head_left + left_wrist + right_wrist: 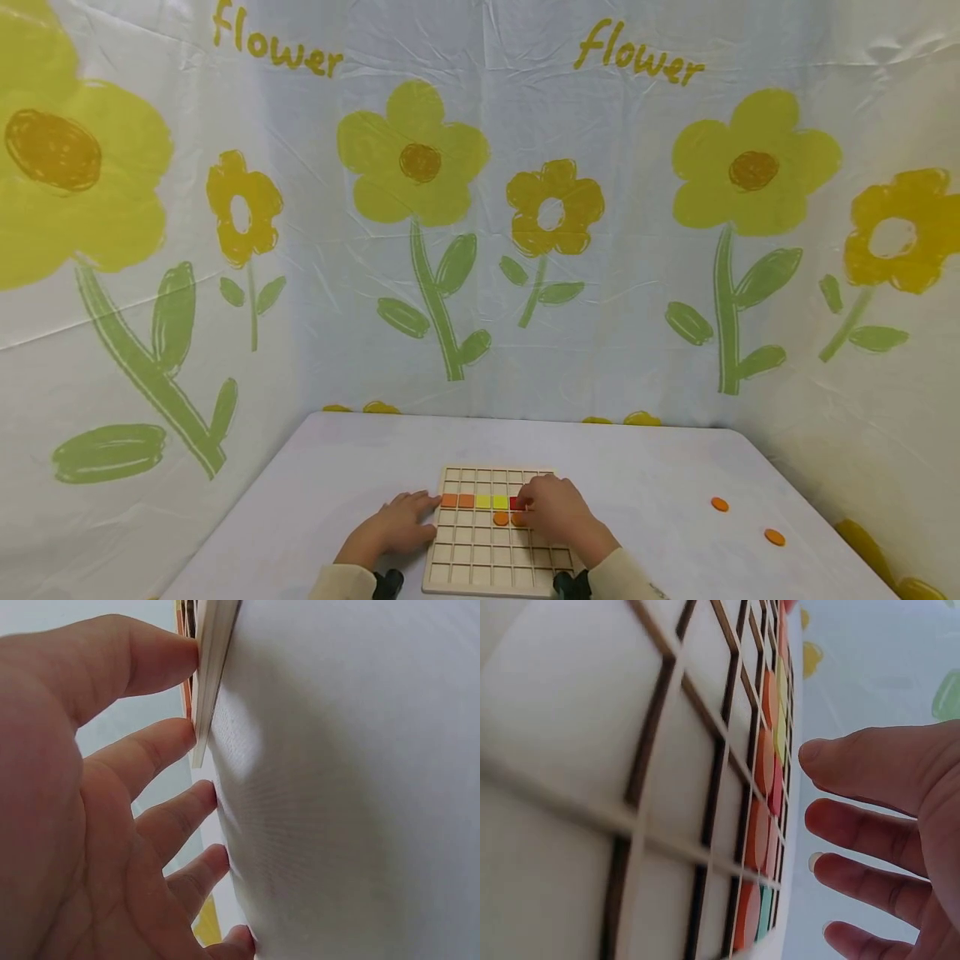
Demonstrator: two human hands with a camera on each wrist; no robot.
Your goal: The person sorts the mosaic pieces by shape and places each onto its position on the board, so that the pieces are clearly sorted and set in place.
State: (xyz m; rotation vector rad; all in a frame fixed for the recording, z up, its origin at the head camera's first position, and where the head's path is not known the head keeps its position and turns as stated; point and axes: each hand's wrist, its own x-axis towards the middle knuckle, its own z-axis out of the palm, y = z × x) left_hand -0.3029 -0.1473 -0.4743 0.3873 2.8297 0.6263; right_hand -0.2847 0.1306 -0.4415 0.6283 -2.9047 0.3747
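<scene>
A wooden grid board (459, 554) lies on the table. Across one of its rows run orange tiles (466, 501), yellow tiles (483, 502) and a red tile (514, 503); the right wrist view adds a pink tile (772, 847) and a teal tile (764, 911). Several orange discs (501, 518) sit in the adjoining row. My left hand (397, 521) touches the board's left edge with thumb and index finger, its other fingertips on the table. Over the board's right side is my right hand (558, 512), fingers relaxed and holding nothing; it hides part of both rows in the head view.
Two loose orange discs, a farther one (720, 504) and a nearer one (775, 537), lie on the white table (637, 467) to the right of the board. A flower-printed curtain (525, 358) surrounds the table at the back and sides.
</scene>
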